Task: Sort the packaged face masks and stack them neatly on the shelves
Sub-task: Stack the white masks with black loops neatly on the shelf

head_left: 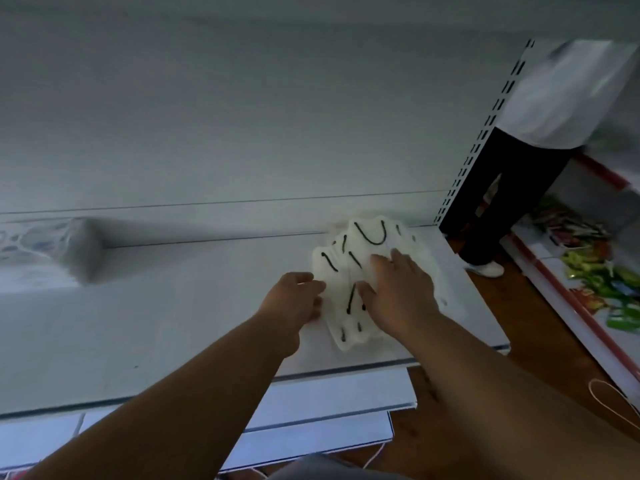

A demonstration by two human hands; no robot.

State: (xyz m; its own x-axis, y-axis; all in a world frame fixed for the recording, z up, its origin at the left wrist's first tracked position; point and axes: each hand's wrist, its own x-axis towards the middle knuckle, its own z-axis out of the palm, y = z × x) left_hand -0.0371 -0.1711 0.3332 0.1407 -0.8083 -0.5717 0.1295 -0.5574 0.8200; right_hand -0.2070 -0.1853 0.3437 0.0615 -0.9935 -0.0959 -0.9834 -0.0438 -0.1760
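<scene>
Pressing down on the packaged masks [349,271], your right hand [398,289] lies flat with straight fingers on top of the fanned pile, covering its right half so you cannot count the packs beneath. Your left hand [294,299] meets the pile's left edge; its fingertips are curled at the edge, but blur keeps you from telling whether they pinch a pack or merely touch it. The pile sits on the white shelf [173,323], near its right end. A blurred wrapped bundle [52,247] at far left is cut off by the frame. Beyond the slotted upright [485,133] a person [519,150] stands, visible only from the waist down.
</scene>
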